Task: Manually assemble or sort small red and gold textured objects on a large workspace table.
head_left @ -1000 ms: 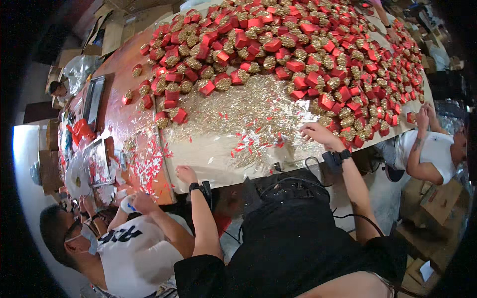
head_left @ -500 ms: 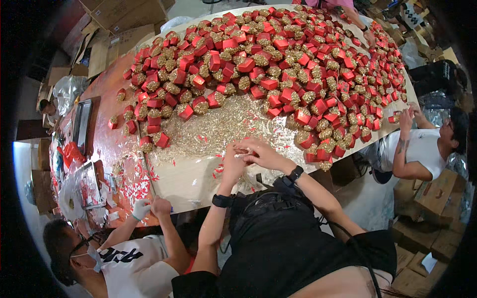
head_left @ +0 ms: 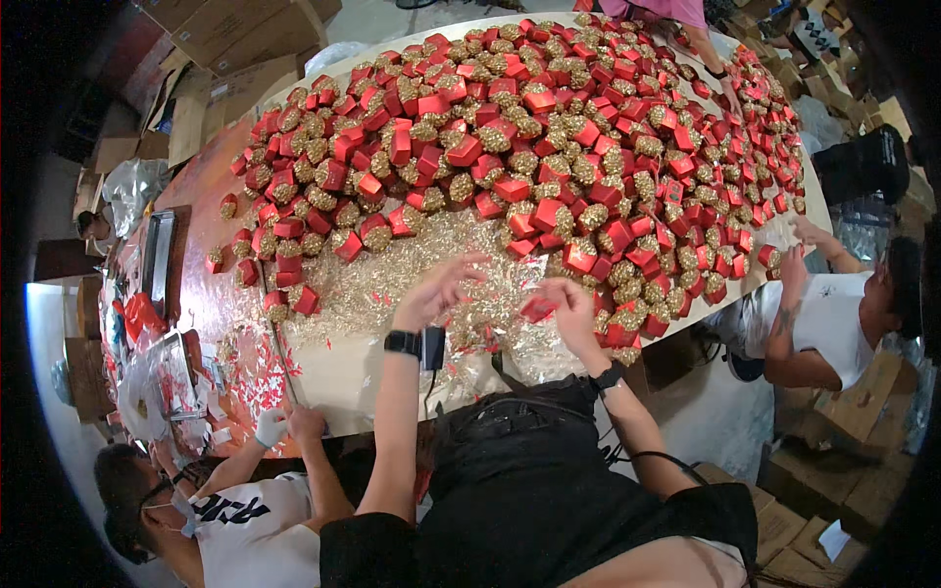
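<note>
My right hand (head_left: 573,312) is closed, fingers pinching a small red folded piece (head_left: 536,308), whose exact kind I cannot make out. To its left, my left hand (head_left: 439,292) hovers over the table with fingers apart, holding nothing. Beneath both hands lies a layer of loose gold flakes (head_left: 431,257) with red and white scraps. Just beyond spreads a large heap of small red faceted boxes (head_left: 463,151) with rough gold, glittery tops. Several of these stand close to my right hand.
The pale tabletop (head_left: 343,367) meets a reddish one (head_left: 196,265) on the left, with metal trays (head_left: 160,257). Co-workers' hands are at the left edge (head_left: 284,426), at the right (head_left: 799,257) and at the far right of the heap. Cardboard boxes (head_left: 250,39) stand around.
My hands, together before over the table's near part, have parted. The left has moved left and opened; the right has moved right with the red piece. The view has shifted slightly.
</note>
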Demonstrator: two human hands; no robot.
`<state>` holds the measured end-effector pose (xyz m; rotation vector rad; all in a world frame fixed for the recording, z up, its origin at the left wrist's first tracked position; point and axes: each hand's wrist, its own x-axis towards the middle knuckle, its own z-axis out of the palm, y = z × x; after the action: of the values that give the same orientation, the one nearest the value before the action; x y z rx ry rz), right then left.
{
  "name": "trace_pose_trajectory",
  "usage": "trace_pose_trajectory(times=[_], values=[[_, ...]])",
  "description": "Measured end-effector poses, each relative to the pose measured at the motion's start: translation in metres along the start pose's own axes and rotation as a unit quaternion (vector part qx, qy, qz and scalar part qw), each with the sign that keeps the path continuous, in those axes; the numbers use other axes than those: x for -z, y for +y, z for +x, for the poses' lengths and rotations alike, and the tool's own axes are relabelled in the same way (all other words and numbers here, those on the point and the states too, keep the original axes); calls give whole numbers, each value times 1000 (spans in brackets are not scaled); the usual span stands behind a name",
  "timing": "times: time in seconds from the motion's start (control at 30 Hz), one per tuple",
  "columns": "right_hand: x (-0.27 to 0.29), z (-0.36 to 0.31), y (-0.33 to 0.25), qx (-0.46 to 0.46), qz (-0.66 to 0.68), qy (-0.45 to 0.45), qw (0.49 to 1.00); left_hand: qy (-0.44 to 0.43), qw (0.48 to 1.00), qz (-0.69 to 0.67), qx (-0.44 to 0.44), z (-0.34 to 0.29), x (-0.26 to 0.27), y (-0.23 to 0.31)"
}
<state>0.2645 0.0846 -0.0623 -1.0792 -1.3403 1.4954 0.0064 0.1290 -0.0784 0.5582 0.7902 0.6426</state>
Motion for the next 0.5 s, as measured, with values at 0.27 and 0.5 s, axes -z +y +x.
trace_pose_trajectory(times=[0.27,0.5], values=[[51,21,-8,-32,-41,172,984,499,712,493,-28,183,-26,-43],[61,30,-5,-66,329,195,922,495,706,443,-247,168,-35,-40]])
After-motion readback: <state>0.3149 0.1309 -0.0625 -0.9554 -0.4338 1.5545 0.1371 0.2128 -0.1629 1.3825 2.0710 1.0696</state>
